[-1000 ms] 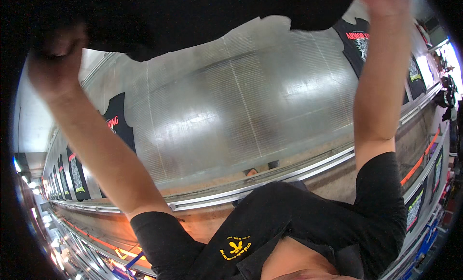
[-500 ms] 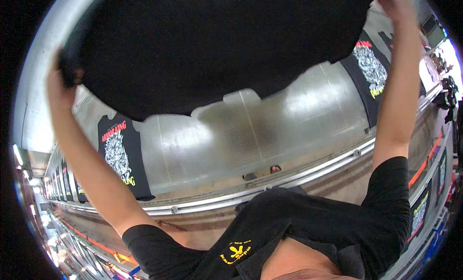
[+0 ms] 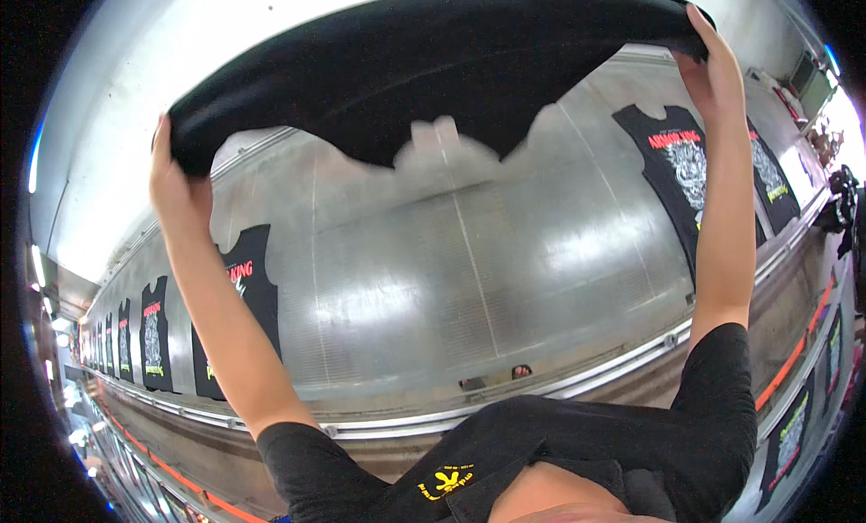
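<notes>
A black shirt panel is stretched out in the air at the far side, its plain face showing. Its lower edge has curved cut-outs, and white shapes blur in front of the middle one. My left hand is closed round the panel's left end, fingers partly hidden by cloth. On the right end, my right hand grips the other corner with the thumb outside. Below the panel lies a shiny grey metal table, marked with thin pale lines.
Printed black shirt panels lie on the table at left and right, with more in a row beyond. A metal rail runs along the near edge. An orange strip and another line of panels are behind at right.
The black panel has moved up and away, its lower edge rising to bare more of the table. Both hands still hold its ends, and the left hand has shifted inward.
</notes>
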Motion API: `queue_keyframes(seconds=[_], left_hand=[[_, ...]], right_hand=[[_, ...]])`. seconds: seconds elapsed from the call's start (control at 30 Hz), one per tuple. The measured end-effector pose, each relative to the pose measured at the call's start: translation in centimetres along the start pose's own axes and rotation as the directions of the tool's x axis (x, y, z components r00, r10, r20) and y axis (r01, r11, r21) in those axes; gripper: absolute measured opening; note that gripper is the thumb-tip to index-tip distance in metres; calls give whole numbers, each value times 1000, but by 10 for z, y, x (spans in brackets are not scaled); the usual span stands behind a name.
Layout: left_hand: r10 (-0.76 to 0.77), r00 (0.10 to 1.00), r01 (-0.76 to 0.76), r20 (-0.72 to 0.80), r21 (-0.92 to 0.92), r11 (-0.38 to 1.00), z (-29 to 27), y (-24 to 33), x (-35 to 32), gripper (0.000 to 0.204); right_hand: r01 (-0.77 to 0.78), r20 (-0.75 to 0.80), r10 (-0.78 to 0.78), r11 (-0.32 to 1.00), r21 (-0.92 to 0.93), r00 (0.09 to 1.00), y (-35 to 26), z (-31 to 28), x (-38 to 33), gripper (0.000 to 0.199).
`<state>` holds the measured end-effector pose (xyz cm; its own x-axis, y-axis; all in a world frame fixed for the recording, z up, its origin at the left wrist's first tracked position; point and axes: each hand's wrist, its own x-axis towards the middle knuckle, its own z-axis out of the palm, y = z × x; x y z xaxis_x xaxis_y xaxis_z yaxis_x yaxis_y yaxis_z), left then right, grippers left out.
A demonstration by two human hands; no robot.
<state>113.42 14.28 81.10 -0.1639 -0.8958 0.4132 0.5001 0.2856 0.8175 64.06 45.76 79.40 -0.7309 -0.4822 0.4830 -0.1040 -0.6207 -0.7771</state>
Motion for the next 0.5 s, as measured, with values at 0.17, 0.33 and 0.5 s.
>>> queue_keyframes(seconds=[0.17, 0.33, 0.5], left_hand=[[-266, 916, 316, -300, 132, 939, -72, -40, -144, 46], [-437, 876, 463, -203, 97, 881, -149, -145, -221, 32], [-507, 789, 587, -347, 178, 790, -211, -234, -297, 28]], right_hand=[[-425, -291, 378, 898, -114, 879, 44, -47, -133, 34], [-573, -158, 572, 818, 44, 805, 125, -118, -220, 28], [-714, -276, 679, 699, -38, 680, 199, -186, -309, 22]])
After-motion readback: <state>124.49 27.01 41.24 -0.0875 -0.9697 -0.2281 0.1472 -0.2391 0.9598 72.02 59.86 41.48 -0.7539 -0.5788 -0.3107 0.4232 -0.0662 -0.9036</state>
